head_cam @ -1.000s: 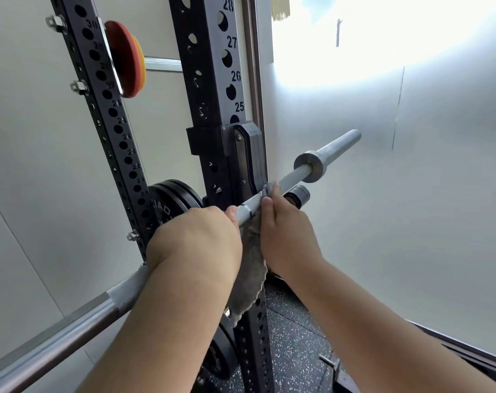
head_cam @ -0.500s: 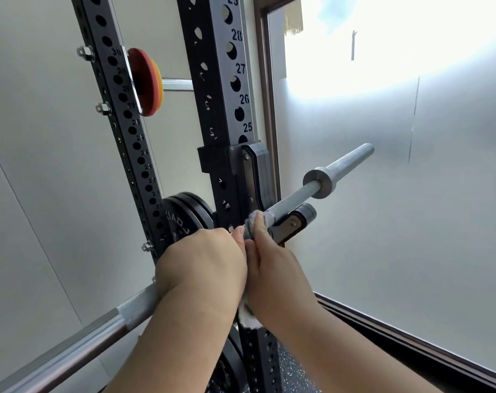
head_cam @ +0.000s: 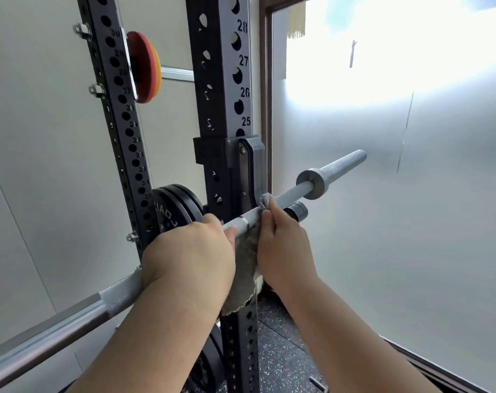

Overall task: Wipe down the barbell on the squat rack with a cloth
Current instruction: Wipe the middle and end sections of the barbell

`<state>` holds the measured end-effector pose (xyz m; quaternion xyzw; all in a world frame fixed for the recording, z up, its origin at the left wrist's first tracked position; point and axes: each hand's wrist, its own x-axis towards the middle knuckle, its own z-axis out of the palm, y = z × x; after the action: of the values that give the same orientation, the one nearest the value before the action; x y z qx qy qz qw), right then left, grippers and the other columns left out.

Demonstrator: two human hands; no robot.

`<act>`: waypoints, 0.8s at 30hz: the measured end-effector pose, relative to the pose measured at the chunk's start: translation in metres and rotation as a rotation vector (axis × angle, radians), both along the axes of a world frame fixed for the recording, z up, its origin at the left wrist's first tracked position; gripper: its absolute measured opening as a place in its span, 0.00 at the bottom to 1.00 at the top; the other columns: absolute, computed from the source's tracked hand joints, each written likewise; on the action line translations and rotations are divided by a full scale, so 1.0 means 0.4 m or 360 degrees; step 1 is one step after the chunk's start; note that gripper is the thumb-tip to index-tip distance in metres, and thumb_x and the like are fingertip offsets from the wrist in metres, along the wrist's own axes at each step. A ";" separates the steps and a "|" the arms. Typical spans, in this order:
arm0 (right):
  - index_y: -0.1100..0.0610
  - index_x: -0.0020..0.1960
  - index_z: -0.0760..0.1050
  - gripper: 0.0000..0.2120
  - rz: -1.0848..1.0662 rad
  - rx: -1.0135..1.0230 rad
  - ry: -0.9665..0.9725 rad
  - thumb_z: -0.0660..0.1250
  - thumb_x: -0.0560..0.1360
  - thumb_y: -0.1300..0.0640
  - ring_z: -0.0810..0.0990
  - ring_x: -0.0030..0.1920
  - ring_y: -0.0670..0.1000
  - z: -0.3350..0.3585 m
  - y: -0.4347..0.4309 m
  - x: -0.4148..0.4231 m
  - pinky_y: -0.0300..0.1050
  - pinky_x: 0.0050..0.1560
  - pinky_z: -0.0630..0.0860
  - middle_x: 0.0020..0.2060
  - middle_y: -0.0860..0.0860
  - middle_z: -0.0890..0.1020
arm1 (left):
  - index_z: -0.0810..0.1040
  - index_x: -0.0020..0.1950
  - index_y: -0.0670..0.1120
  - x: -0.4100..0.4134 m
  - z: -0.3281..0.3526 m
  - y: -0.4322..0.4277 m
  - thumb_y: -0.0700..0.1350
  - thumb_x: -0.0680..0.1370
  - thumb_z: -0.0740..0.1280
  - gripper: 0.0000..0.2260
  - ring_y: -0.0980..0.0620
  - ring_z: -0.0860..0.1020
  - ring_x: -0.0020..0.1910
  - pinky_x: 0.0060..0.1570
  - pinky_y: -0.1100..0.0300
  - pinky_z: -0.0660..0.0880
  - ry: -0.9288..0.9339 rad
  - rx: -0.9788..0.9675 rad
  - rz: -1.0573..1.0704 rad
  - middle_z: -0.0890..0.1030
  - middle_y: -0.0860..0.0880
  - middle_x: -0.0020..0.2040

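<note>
The right hand (head_cam: 283,245), pinching the grey cloth (head_cam: 245,265) onto the barbell (head_cam: 290,191) just beside the J-cup (head_cam: 251,171), has drawn apart from the left hand (head_cam: 190,253), which grips the shaft short of the J-cup, so another wiping stroke seems under way.

The silver barbell (head_cam: 119,293) rests slanted across the black squat rack (head_cam: 221,109), with its sleeve end pointing upper right. A grey cloth (head_cam: 245,268) drapes over the shaft, seemingly bunched on top, its tail hanging down.
</note>
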<state>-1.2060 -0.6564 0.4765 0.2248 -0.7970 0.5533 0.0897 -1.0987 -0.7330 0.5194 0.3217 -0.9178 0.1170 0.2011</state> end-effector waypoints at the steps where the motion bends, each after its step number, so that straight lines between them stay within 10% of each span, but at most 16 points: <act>1: 0.38 0.79 0.62 0.21 0.0013 0.0003 -0.0002 0.52 0.87 0.48 0.80 0.46 0.47 -0.006 -0.002 0.014 0.43 0.41 0.71 0.41 0.44 0.80 | 0.62 0.52 0.48 0.001 0.000 0.000 0.59 0.85 0.41 0.18 0.46 0.73 0.34 0.39 0.56 0.77 0.0003 -0.0021 -0.0004 0.69 0.50 0.33; 5: 0.37 0.80 0.59 0.23 0.0202 0.0089 0.0196 0.51 0.85 0.44 0.78 0.36 0.47 -0.034 -0.002 0.137 0.47 0.39 0.74 0.34 0.45 0.80 | 0.62 0.52 0.49 0.001 0.003 0.002 0.59 0.86 0.42 0.17 0.48 0.71 0.34 0.36 0.57 0.71 -0.0024 -0.0042 -0.0033 0.68 0.50 0.34; 11: 0.41 0.80 0.61 0.22 -0.0103 0.0348 0.0159 0.51 0.87 0.48 0.81 0.52 0.58 0.014 0.018 0.012 0.48 0.44 0.72 0.54 0.54 0.85 | 0.64 0.52 0.49 0.011 -0.001 0.002 0.58 0.87 0.44 0.17 0.49 0.62 0.26 0.28 0.60 0.62 -0.0047 -0.0213 0.0012 0.66 0.50 0.33; 17: 0.36 0.79 0.59 0.21 0.0080 0.0576 0.0389 0.51 0.86 0.46 0.73 0.38 0.53 0.008 0.045 0.101 0.48 0.39 0.71 0.32 0.45 0.71 | 0.61 0.51 0.51 0.006 -0.005 0.000 0.58 0.87 0.43 0.15 0.50 0.63 0.28 0.28 0.59 0.60 -0.0016 -0.0232 -0.0033 0.65 0.50 0.33; 24: 0.38 0.75 0.61 0.18 0.0142 0.0967 0.0611 0.51 0.86 0.47 0.78 0.44 0.55 0.065 0.088 0.049 0.53 0.45 0.81 0.48 0.51 0.83 | 0.66 0.52 0.52 -0.003 -0.018 0.004 0.55 0.86 0.42 0.16 0.48 0.69 0.31 0.31 0.61 0.63 0.0092 -0.0352 -0.0018 0.64 0.50 0.32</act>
<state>-1.1863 -0.6211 0.5026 0.3755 -0.8831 0.2423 0.1428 -1.0999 -0.7315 0.5122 0.2955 -0.8950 0.2069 0.2624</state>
